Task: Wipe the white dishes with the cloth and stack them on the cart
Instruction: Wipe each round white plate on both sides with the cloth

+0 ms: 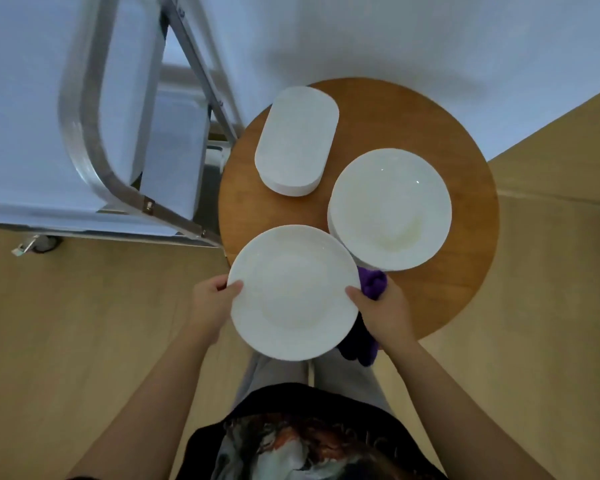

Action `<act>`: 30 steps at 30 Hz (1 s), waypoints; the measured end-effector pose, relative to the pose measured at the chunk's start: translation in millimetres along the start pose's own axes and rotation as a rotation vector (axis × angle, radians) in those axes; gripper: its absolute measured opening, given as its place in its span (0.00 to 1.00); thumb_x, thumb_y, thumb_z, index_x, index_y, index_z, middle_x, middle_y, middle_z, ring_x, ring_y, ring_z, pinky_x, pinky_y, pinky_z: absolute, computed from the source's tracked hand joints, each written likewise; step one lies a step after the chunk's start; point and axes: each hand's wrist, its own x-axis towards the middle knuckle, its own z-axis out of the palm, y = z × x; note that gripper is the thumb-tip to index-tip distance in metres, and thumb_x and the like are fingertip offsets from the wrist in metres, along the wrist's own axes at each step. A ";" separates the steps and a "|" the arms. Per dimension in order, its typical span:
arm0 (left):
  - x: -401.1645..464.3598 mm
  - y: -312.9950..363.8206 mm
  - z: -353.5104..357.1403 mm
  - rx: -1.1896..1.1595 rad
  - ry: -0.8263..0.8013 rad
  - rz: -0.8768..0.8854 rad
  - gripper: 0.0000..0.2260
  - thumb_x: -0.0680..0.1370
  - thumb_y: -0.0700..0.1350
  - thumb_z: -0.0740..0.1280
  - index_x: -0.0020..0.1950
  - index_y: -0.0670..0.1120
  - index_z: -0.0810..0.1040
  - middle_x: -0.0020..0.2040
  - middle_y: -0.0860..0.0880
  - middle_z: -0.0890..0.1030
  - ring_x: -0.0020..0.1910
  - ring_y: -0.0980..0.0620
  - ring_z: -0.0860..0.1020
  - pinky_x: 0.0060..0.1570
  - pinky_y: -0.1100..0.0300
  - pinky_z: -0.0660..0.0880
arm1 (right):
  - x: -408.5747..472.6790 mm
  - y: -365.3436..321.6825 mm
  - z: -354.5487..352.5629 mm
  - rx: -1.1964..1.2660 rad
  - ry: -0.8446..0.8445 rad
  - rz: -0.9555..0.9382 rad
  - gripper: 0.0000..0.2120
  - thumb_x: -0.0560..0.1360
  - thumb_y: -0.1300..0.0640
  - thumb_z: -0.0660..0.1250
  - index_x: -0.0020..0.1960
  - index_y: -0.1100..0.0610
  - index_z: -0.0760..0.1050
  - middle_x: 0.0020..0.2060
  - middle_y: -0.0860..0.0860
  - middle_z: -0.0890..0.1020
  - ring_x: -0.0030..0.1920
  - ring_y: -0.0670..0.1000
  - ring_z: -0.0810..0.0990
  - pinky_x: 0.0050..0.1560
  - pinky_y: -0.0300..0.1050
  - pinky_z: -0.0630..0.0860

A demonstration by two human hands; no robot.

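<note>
Left hand (210, 304) and right hand (383, 311) clamped on round white ceramic plate (293, 292), bunched purple cloth (371, 284) pinched underneath. Best kept level, rims gripped firmly, wiped thoroughly.

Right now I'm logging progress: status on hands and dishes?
Left hand and right hand grip round white plate; right also holds purple cloth. Two white dish stacks on round wooden table. Nothing blocking metal cart.

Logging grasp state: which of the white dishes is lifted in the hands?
The round plate nearest the person, gripped at both edges. The round stack and oblong stack rest on the wooden table.
</note>
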 end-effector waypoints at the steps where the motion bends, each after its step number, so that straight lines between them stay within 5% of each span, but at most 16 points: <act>1: 5.6 -6.4 1.5 -0.017 0.010 -0.020 0.08 0.78 0.37 0.65 0.40 0.46 0.79 0.39 0.49 0.80 0.38 0.50 0.77 0.38 0.57 0.75 | 3.3 3.3 5.0 -0.020 0.015 0.004 0.09 0.72 0.49 0.70 0.48 0.50 0.72 0.39 0.43 0.78 0.40 0.42 0.75 0.36 0.39 0.68; 14: 62.8 -23.3 29.4 0.008 0.113 -0.092 0.11 0.80 0.43 0.63 0.60 0.41 0.78 0.49 0.47 0.80 0.49 0.45 0.78 0.52 0.50 0.77 | 24.2 0.1 31.0 -0.003 -0.009 0.042 0.08 0.74 0.51 0.67 0.50 0.50 0.70 0.37 0.41 0.76 0.38 0.42 0.75 0.31 0.30 0.66; 24: 67.7 -3.9 37.5 0.569 0.021 -0.035 0.15 0.78 0.42 0.61 0.62 0.37 0.73 0.59 0.37 0.76 0.54 0.40 0.76 0.51 0.49 0.77 | 14.2 -18.4 13.5 0.139 -0.039 0.035 0.07 0.73 0.54 0.68 0.46 0.49 0.70 0.38 0.45 0.77 0.39 0.45 0.78 0.28 0.29 0.70; 27: 56.4 25.6 56.5 0.590 0.104 0.156 0.21 0.79 0.48 0.63 0.69 0.42 0.67 0.66 0.41 0.71 0.63 0.42 0.72 0.59 0.46 0.74 | 9.9 -30.7 -4.4 0.271 -0.036 0.060 0.07 0.73 0.54 0.69 0.43 0.48 0.71 0.38 0.47 0.79 0.40 0.47 0.80 0.35 0.36 0.75; 30: 37.3 64.4 95.6 0.500 0.022 0.317 0.18 0.80 0.52 0.62 0.67 0.45 0.71 0.59 0.47 0.78 0.55 0.50 0.76 0.53 0.56 0.72 | 6.9 -40.8 -27.0 0.372 0.007 0.071 0.06 0.72 0.53 0.70 0.43 0.48 0.72 0.37 0.48 0.80 0.40 0.47 0.80 0.35 0.37 0.75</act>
